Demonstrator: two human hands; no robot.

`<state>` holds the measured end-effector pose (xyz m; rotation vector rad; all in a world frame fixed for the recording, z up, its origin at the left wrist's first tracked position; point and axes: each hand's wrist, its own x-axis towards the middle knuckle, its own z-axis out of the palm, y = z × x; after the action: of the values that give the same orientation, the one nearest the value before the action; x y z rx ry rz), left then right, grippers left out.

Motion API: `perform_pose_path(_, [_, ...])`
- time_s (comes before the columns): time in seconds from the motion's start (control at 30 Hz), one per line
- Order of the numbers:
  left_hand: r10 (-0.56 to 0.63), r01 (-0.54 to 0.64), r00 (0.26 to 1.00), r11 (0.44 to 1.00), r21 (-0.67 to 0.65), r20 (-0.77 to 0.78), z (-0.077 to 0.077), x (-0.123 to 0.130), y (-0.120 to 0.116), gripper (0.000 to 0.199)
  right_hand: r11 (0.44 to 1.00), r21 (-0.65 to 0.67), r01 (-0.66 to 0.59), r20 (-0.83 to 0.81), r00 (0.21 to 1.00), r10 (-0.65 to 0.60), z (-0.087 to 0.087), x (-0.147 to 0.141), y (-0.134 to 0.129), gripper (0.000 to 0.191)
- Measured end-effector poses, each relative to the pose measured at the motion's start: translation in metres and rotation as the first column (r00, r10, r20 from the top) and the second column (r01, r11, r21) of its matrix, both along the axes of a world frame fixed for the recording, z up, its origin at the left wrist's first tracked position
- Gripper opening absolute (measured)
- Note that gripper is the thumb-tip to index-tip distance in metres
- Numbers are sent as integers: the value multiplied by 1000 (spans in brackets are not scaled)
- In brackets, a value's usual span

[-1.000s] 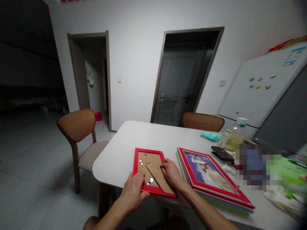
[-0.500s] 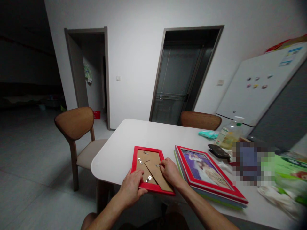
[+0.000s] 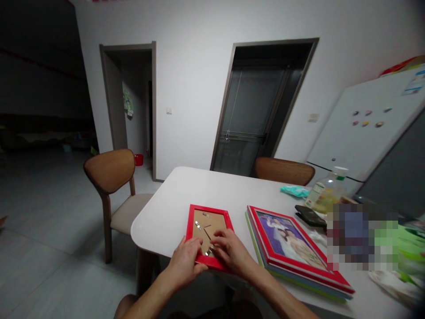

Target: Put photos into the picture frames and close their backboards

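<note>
A red picture frame (image 3: 191, 221) lies back side up at the near edge of the white table, its brown backing board (image 3: 212, 220) fitted with small metal clips. My left hand (image 3: 186, 259) grips the frame's lower left corner, thumb at the near edge. Over the lower right part of the backing is my right hand (image 3: 230, 250), fingers bent and close to the metal clip (image 3: 209, 251) near the bottom; whether they pinch anything is hidden. To the right lies a stack of frames, the top one a red frame (image 3: 335, 277) with a photo showing.
The white table (image 3: 212, 184) also holds a teal packet (image 3: 295, 191), a dark phone-like object (image 3: 310, 215), a clear bottle (image 3: 327, 190) and green packaging (image 3: 411, 243) at right. Wooden chairs stand at the left (image 3: 113, 170) and far side (image 3: 283, 171).
My right hand has moved from the backing's right side down and left toward the bottom clip. My left hand stays on the corner. The whole view has shifted slightly.
</note>
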<state>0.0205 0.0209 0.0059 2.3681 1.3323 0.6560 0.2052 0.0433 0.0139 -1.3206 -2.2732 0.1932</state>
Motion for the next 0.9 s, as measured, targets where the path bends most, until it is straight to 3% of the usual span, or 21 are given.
perform_pose_path(0.1, [0, 0, 1000, 1000, -1, 9, -1, 1, 1, 50, 990, -53, -131, 48, 990, 134, 2, -10, -13, 22])
perform_pose_path(0.4, [-6, 6, 1000, 1000, 2, 12, 2, 1, 0, 48, 989, -46, -141, 23, 990, 143, 4, -10, -16, 24])
perform_pose_path(0.53, [-3, 3, 1000, 1000, -14, 6, 3, 1, 0, 47, 995, -91, -41, -102, 994, 32, 4, -23, 9, 27])
perform_pose_path(0.67, [-8, 8, 1000, 1000, -13, 2, 3, 0, 1, 49, 985, -148, 93, -99, 989, -109, 0, -43, 48, 25])
perform_pose_path(0.77, [-17, 17, 1000, 1000, -8, 15, 0, 0, 2, 53, 980, -151, 128, -86, 986, -142, -7, -54, 69, 23])
perform_pose_path(0.9, [-14, 14, 1000, 1000, -4, 25, -2, 0, 3, 50, 982, -142, 121, -43, 991, -128, -15, -59, 77, 21])
